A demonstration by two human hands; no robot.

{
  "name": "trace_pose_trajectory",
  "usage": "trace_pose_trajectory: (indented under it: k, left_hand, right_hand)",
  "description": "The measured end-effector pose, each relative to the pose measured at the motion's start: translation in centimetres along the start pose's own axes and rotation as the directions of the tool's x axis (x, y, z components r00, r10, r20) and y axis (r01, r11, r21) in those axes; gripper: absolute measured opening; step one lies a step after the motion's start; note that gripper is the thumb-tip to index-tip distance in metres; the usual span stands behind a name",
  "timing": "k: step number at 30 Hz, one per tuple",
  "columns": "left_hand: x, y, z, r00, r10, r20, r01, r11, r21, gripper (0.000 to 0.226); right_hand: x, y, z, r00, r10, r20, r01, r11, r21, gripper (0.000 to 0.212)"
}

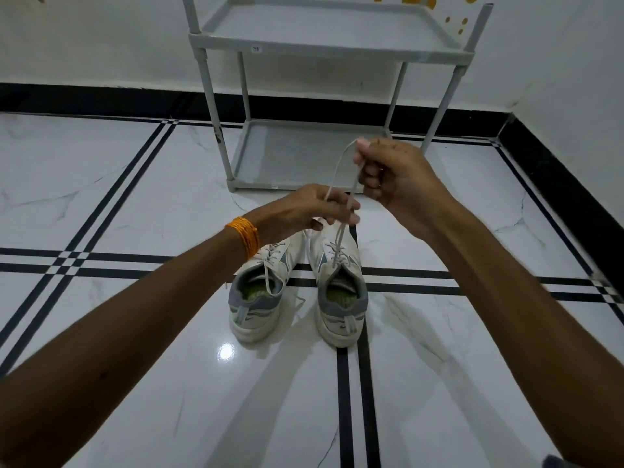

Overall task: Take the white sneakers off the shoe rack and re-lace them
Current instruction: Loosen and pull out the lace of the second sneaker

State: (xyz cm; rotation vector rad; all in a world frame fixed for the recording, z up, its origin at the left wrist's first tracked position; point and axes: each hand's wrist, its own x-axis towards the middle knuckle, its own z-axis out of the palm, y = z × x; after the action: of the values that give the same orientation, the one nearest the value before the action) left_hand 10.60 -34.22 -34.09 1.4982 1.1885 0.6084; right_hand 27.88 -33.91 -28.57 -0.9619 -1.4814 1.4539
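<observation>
Two white sneakers with grey heels and green insoles stand side by side on the floor, heels toward me: the left sneaker (259,289) and the right sneaker (340,288). A white lace (341,170) rises from the right sneaker's eyelets in a loop. My left hand (305,209) pinches the lace just above the shoes. Higher and to the right, my right hand (393,177) holds the top of the loop. An orange thread band circles my left wrist.
A grey two-shelf shoe rack (314,49) stands against the white wall behind the sneakers, with nothing on its shelves. The floor is glossy white marble tile (135,197) with black stripe lines. A black skirting runs along the walls, which meet in a corner at the right.
</observation>
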Motion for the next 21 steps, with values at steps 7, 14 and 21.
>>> trace_pose_trajectory:
  k: [7, 14, 21]
  left_hand:
    - [1.2, -0.1, 3.8, 0.743, 0.504, -0.441, -0.203, 0.797, 0.568, 0.036]
    - [0.2, -0.8, 3.0, 0.605, 0.691, -0.396, -0.178, 0.602, 0.778, 0.025]
    - [0.5, 0.1, 3.5, 0.922, -0.152, -0.356, 0.126, 0.987, -0.095, 0.016]
  right_hand:
    - [1.0, 0.3, 1.8, 1.000, -0.008, -0.003, 0.008, 0.999, 0.041, 0.017]
    - [1.7, 2.7, -0.3, 0.937, 0.226, -0.267, -0.103, 0.908, 0.406, 0.012]
    - [0.9, 6.9, -0.6, 0.825, 0.519, -0.222, -0.399, 0.815, 0.420, 0.010]
